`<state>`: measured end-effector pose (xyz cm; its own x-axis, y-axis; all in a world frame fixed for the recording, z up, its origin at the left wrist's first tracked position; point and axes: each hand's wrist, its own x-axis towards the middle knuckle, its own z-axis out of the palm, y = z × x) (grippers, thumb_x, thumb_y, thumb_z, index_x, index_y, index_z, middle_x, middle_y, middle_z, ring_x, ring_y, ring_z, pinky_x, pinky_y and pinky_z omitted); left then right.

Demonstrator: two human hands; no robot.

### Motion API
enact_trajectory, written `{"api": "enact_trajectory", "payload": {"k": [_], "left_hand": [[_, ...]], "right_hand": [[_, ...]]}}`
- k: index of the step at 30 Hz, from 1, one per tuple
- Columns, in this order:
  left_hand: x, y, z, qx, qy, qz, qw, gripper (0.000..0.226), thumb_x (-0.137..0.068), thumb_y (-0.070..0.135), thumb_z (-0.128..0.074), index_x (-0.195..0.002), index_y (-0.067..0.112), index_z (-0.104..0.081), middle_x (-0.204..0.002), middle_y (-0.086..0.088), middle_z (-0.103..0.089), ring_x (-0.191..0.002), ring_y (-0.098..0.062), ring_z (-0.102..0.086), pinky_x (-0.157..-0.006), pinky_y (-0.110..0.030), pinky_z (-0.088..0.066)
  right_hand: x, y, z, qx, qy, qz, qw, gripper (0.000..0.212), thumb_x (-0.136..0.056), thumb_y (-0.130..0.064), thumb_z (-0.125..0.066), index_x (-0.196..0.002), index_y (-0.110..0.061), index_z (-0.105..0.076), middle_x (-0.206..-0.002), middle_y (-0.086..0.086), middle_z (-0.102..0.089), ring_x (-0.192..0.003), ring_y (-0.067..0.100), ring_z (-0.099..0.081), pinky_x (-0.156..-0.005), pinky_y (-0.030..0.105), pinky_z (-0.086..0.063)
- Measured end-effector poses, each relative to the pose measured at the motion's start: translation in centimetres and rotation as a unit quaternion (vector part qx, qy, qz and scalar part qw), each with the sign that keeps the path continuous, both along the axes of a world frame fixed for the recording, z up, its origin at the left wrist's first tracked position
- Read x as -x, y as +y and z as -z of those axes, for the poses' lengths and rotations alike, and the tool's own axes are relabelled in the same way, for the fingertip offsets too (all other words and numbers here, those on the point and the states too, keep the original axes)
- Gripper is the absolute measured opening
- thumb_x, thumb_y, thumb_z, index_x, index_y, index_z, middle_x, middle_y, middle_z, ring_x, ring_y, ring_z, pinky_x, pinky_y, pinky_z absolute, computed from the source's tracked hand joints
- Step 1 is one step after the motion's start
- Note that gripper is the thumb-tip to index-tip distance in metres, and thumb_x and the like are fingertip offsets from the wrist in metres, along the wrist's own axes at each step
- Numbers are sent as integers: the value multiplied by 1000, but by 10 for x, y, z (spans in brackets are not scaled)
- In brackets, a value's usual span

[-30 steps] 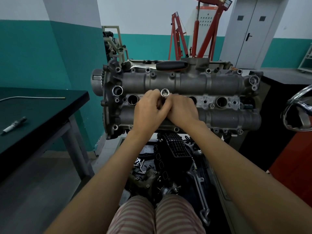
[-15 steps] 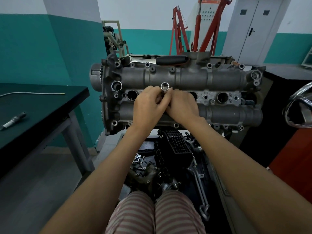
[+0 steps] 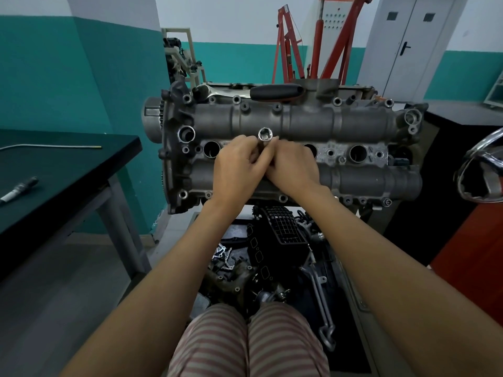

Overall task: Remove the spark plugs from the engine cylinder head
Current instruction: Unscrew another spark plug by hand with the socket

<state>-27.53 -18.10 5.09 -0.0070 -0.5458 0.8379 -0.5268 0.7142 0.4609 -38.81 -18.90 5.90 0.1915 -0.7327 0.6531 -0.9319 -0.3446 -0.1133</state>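
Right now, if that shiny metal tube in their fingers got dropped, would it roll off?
Probably. The socket looks round and smooth, so it would likely roll off the sloped cylinder head. Polished steel, likely slippery and heavy for its size. Both the left hand and right hand pinch it.

Cylinder head [image 3: 353,123] dull rough cast metal; socket [image 3: 265,135] shiny steel.

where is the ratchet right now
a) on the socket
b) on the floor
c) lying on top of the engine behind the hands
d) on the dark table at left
c: the ratchet lies across the engine's far edge, while both hands hold the socket with no handle on it.
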Motion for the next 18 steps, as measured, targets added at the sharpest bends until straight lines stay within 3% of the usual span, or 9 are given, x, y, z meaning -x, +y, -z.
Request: {"api": "enact_trajectory", "payload": {"k": [5, 10, 13, 18], "left_hand": [[-1, 0, 2, -9, -5, -13, 1000, 31, -88, 19, -59, -64, 0, -49, -59, -5, -45, -56, -17, -41, -54, -27, -34], [0, -2, -1, -2, 6, -2, 1000, 42, -91, 22, -58, -57, 11, -36, -51, 11, -29, -49, -10, -30, -52, -29, -31], [1, -2, -2, 8, 5, -2, 1000, 46, -90, 25, -60, -55, 11, -33, -50, 8, -29, -49, -15, -31, -51, -32, -32], [-1, -1, 2, -3, 4, 3, 1000, 32, -88, 22, -55, -64, 4, -45, -57, -3, -42, -54, -15, -39, -52, -24, -32]], "right_hand": [[-1, 0, 0, -16, -31, -10, 999, 21, -88, -31, -48, -87, -16, -33, -66, -4, -48, -56, 21, -42, -45, 31, -19], [0, -1, 0, 4, -13, -4, 1000, 27, -88, -37, -45, -91, -14, -59, -78, 7, -65, -76, 29, -59, -58, 30, -24], [0, -1, 1, 7, 11, -1, 1000, 28, -91, -32, -43, -90, -10, -61, -82, 11, -65, -77, 32, -59, -58, 31, -26], [-1, 0, 1, -1, -4, -17, 1000, 19, -92, -31, -44, -94, -12, -47, -86, 7, -63, -76, 31, -58, -56, 32, -26]]}}
